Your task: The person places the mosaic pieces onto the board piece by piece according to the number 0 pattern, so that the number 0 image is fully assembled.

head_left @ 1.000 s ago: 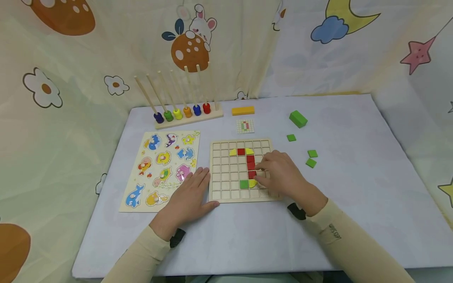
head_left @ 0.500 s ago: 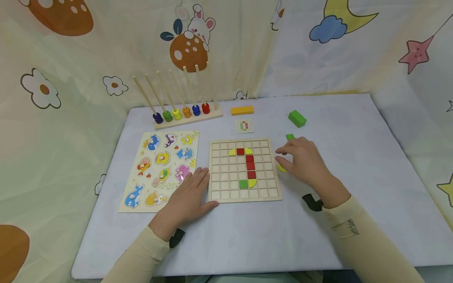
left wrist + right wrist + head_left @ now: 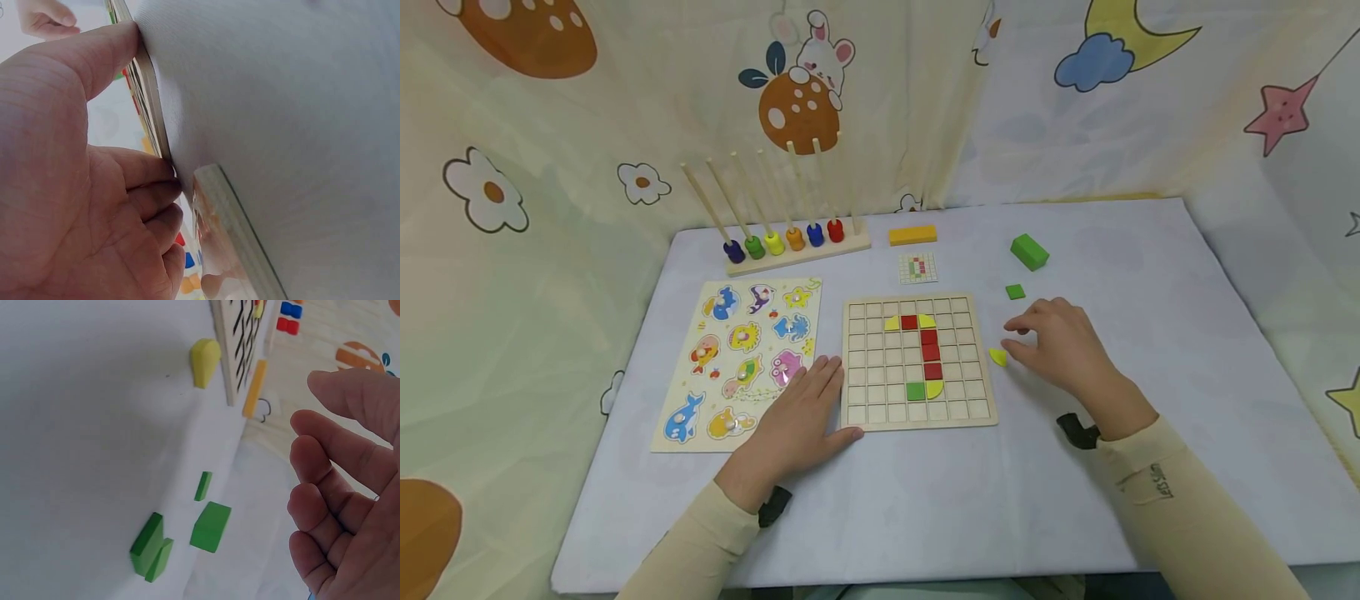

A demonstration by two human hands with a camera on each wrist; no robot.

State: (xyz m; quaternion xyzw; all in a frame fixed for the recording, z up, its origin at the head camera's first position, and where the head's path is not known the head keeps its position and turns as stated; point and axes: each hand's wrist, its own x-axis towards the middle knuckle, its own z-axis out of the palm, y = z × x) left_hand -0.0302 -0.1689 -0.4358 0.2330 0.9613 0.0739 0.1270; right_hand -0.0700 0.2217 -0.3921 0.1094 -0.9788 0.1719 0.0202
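Note:
A wooden grid board (image 3: 865, 412) lies mid-table, with red squares, one green square (image 3: 916, 391) and yellow quarter-round pieces in its cells. Along its left edge lies my left hand (image 3: 805, 417), fingers straight; the left wrist view shows thumb and fingertips right at the board's edge (image 3: 150, 94). To the right of the board, my right hand (image 3: 1060, 346) hovers with loosely bent fingers and nothing between them. Close to its thumb, a yellow quarter-round piece (image 3: 997, 357) rests on the cloth. The right wrist view shows this yellow piece (image 3: 205, 362) apart from the fingers.
A green block (image 3: 1030, 252) and a green square tile (image 3: 1015, 292) lie beyond the right hand; two more green tiles (image 3: 147, 544) show in the right wrist view. Behind the board are a pattern card (image 3: 917, 268), yellow-orange bar (image 3: 913, 235) and peg stand (image 3: 797, 257). A sea-animal puzzle (image 3: 692, 383) lies left.
My right hand has drawn back from the board's lower right cells to the table on the right. The yellow piece beside the board now shows. My left hand has stayed put.

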